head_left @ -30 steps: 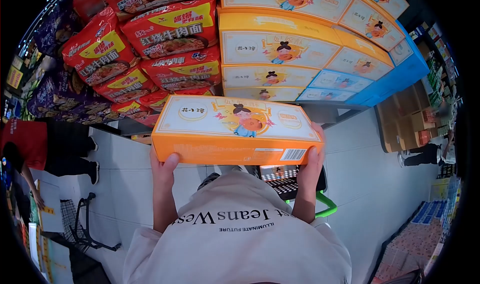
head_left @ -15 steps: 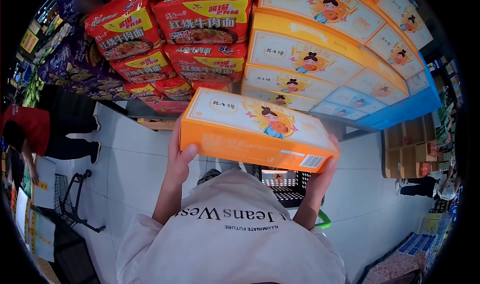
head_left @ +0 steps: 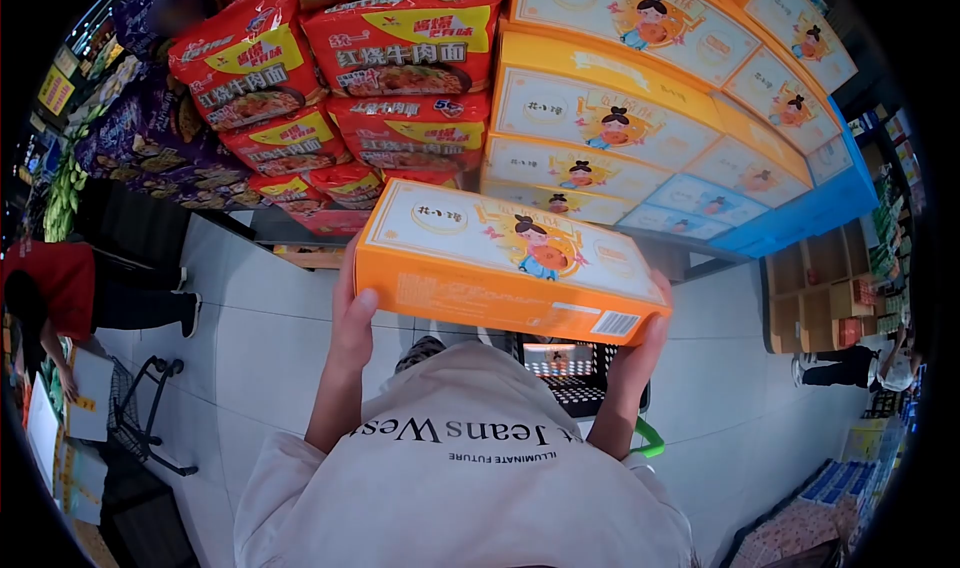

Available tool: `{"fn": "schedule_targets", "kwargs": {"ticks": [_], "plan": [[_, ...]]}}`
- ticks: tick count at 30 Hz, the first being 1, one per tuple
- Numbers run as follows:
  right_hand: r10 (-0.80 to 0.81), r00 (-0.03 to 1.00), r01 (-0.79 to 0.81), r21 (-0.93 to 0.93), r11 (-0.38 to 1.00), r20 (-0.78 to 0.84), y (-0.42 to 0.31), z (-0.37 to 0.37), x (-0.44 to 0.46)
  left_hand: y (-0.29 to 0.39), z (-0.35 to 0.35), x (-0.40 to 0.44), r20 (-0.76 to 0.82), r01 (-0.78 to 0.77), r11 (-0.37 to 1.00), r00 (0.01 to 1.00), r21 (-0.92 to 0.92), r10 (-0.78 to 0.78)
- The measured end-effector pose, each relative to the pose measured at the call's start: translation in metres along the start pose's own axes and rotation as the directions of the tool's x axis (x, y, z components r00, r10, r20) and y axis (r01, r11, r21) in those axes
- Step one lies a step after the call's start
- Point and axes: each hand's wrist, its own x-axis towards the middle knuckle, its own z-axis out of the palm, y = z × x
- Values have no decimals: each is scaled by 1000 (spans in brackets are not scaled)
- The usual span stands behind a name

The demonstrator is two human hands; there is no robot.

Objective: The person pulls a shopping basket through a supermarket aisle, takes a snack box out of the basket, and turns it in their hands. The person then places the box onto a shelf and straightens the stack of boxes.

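Observation:
An orange and white carton (head_left: 500,258) with a cartoon figure on its face is held level in front of my chest. My left hand (head_left: 352,313) is closed around its left end, thumb on the orange side. At the opposite end my right hand (head_left: 645,333) grips the corner near the barcode. Beyond the carton stands a stack of matching orange boxes (head_left: 610,113). Beneath it, partly hidden, a black shopping basket (head_left: 580,393) with a green handle (head_left: 648,436) has a similar printed box inside.
Red instant noodle packs (head_left: 400,53) are piled left of the boxes, with purple packs (head_left: 150,128) farther left. A person in a red top (head_left: 60,288) bends beside a cart (head_left: 150,408) on the left. Wooden shelving (head_left: 815,288) and another person (head_left: 850,368) are at right.
The carton and both hands have shifted very slightly left. The person in red has moved a little, and the cart beside them appears slightly shifted. My grip is unchanged.

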Motion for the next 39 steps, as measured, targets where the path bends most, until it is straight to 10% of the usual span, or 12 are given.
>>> {"fn": "schedule_targets", "kwargs": {"ticks": [39], "plan": [[55, 998, -55, -44, 997, -14, -7, 8, -19, 1, -5, -8, -12, 24, 1000, 1000, 17, -23]]}}
